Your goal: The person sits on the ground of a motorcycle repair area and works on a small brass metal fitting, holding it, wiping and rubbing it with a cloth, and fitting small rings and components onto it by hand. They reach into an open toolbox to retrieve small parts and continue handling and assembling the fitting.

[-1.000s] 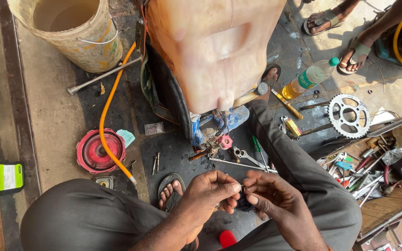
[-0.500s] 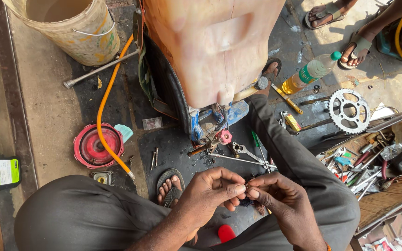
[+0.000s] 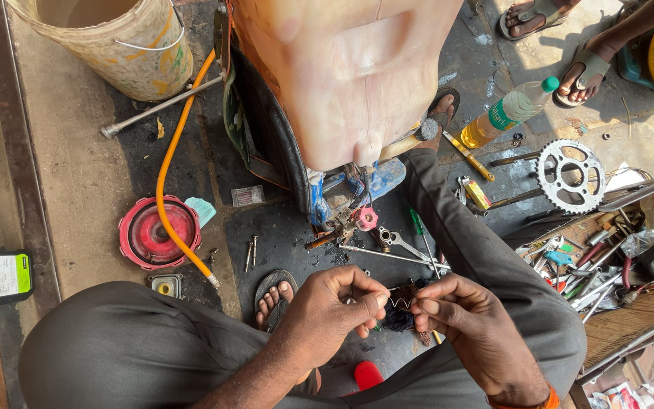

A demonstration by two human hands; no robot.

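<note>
My left hand point(image 3: 334, 307) and my right hand point(image 3: 467, 326) meet low in the head view, between my grey-trousered knees. Together they pinch a small thin wire spring point(image 3: 401, 301) by its two ends, fingertips almost touching. A dark fuzzy lump point(image 3: 397, 318) sits just under the spring; I cannot tell what it is. Straight above the hands hangs a large orange-tan tank point(image 3: 350, 72) with a hose fitting and a pink cap point(image 3: 365, 219) beneath it. My sandalled foot point(image 3: 272, 297) rests on the dark oily ground left of the hands.
Wrenches and a thin rod point(image 3: 391, 254) lie ahead of my hands. An orange hose point(image 3: 166, 174) crosses a red round cover point(image 3: 153, 233). A dirty bucket point(image 3: 115, 42) stands top left. At right: a sprocket point(image 3: 569, 176), plastic bottle point(image 3: 510, 112), wooden tool tray point(image 3: 630, 257). Another person's sandalled feet point(image 3: 569, 45) top right.
My hands have risen slightly and drawn the small spring out between the fingertips. The view has shifted a little; the things on the ground have not moved.
</note>
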